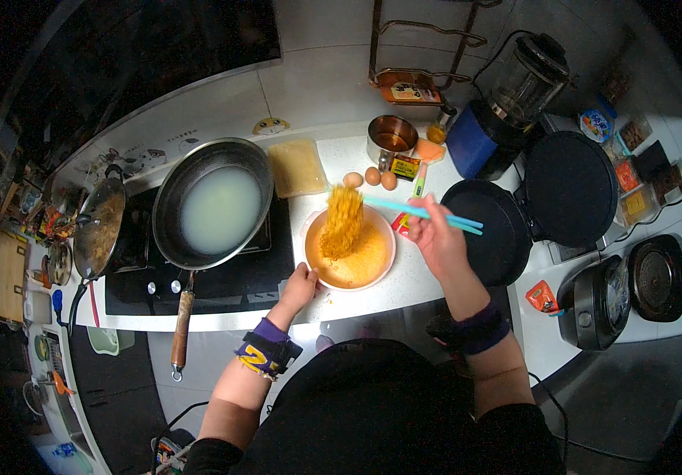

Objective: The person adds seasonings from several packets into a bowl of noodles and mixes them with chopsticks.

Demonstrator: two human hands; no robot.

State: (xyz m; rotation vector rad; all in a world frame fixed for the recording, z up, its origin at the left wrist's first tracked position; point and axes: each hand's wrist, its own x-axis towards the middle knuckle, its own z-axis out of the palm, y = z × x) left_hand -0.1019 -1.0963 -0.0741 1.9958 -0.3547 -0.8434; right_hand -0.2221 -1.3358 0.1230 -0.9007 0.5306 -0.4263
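My right hand (pixel 438 240) holds a pair of light-blue chopsticks (pixel 403 208), whose tips lift a clump of yellow noodles (pixel 344 219). The clump hangs over a pale pink bowl (pixel 392 261) with orange-yellow contents. At the bowl's lower left rim, my left hand (pixel 300 288) grips the edge. Left of the bowl, a frying pan (pixel 216 208) with cloudy pale liquid rests on the black cooktop (pixel 139 297). Behind the bowl lie several brown eggs (pixel 372 176), a flat yellowish packet (pixel 298 168) and a small metal pot (pixel 392 139).
An open round electric griddle (pixel 483 231) stands to the right, with a blender (pixel 495 119) behind it. A lidded wok (pixel 100 231) sits at the far left. The pan's wooden handle (pixel 182 332) juts past the counter edge. A rice cooker (pixel 593 306) stands at the lower right.
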